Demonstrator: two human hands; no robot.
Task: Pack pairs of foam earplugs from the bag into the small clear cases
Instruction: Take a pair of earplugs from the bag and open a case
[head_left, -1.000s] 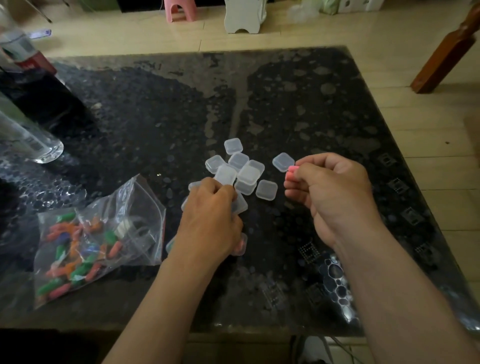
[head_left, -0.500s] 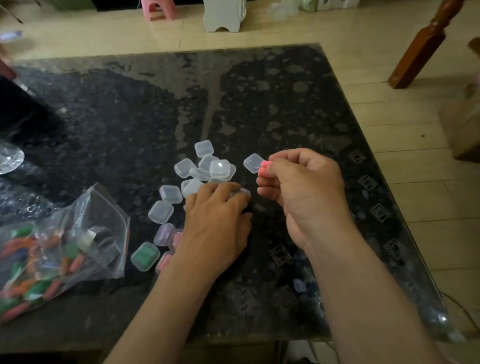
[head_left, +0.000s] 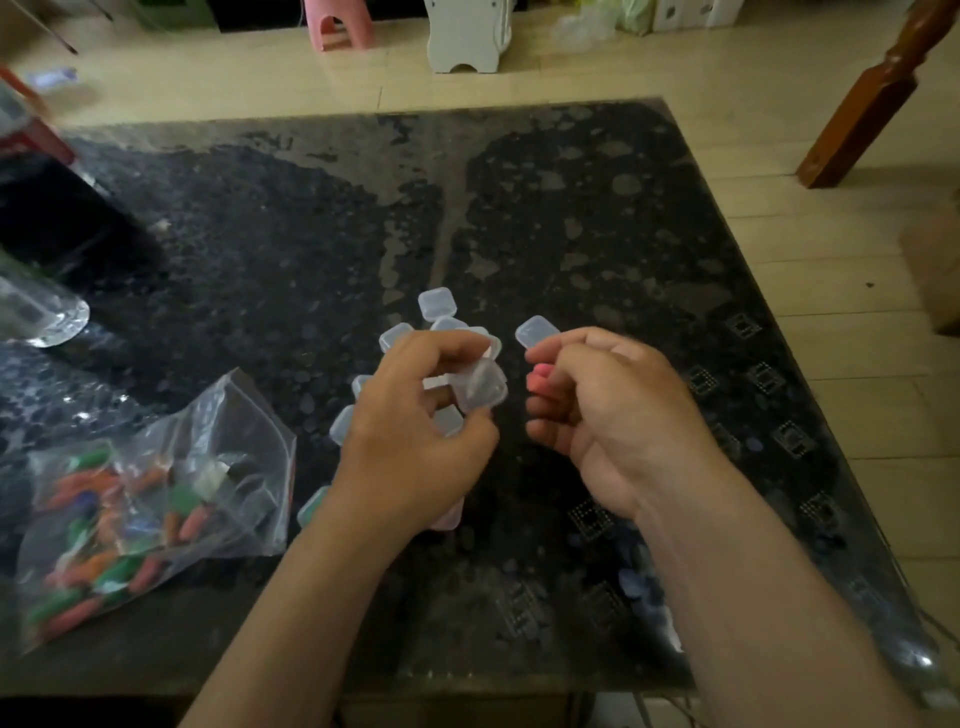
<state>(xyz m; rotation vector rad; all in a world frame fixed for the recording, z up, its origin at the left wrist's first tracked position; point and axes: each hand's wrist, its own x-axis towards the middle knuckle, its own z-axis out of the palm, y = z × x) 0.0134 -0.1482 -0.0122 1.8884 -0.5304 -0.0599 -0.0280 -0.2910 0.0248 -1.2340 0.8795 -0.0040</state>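
Dark speckled glossy surface (head_left: 571, 218), pale streaks down its middle. At the left edge, clear round glass base (head_left: 41, 317); behind it, blurred bottle with red label (head_left: 26, 140). Beyond the far edge, on pale beige tiled floor (head_left: 857, 364): small pink plastic stool (head_left: 340, 23), white arched stand (head_left: 467, 36). To the right, brown turned wooden post (head_left: 878, 98).

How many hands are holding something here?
2. The left hand pinches a clear case above the case pile; the right hand beside it grips pink earplug foam, plug count hidden.
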